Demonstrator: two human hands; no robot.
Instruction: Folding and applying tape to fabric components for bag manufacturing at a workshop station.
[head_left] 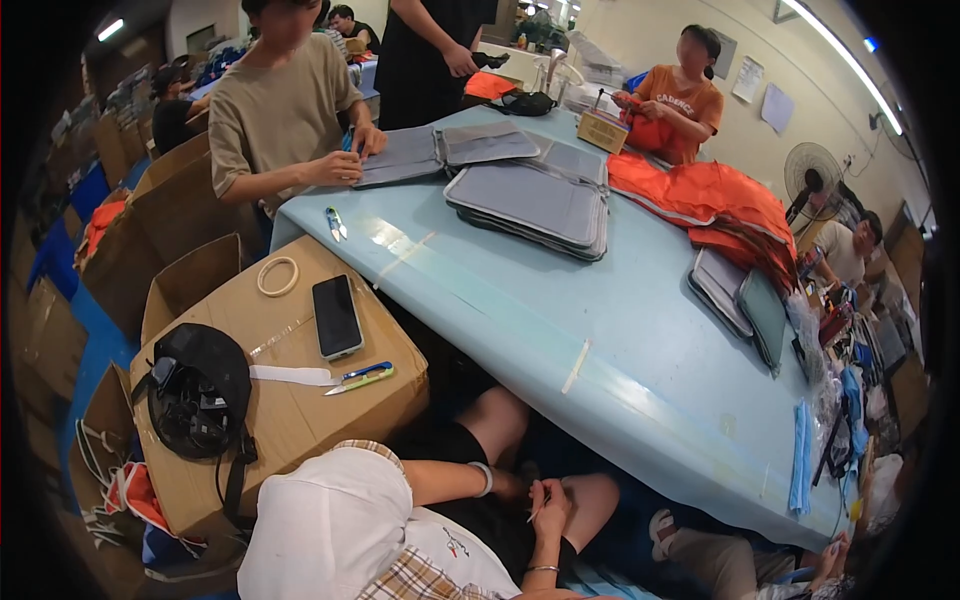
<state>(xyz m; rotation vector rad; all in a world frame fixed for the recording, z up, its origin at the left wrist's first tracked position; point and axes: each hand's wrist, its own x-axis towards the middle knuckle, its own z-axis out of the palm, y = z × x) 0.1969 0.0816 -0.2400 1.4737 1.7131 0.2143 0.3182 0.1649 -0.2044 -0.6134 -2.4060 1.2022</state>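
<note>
My right hand (548,508) is above my lap, its fingers closed on a thin pale stick-like thing (532,514) too small to name. A silver bangle circles that wrist. Just left of it, my left hand (512,487) lies in shadow by my knee, a white band on its wrist. Its fingers are too dark to make out. Both hands are below the edge of the table (500,290), covered in light blue. To my left, a cardboard box (290,420) bears a phone (337,315), thread snips (360,379), a tape roll (278,277) and a black cap (198,390).
Stacked grey zippered cases (530,205) lie on the table's far side, with more snips (336,224) nearby. Orange-red fabric (710,195) is heaped at the right, beside two cases (735,300). A person in a tan shirt (285,110) handles a case; another, in orange (680,105), holds red fabric.
</note>
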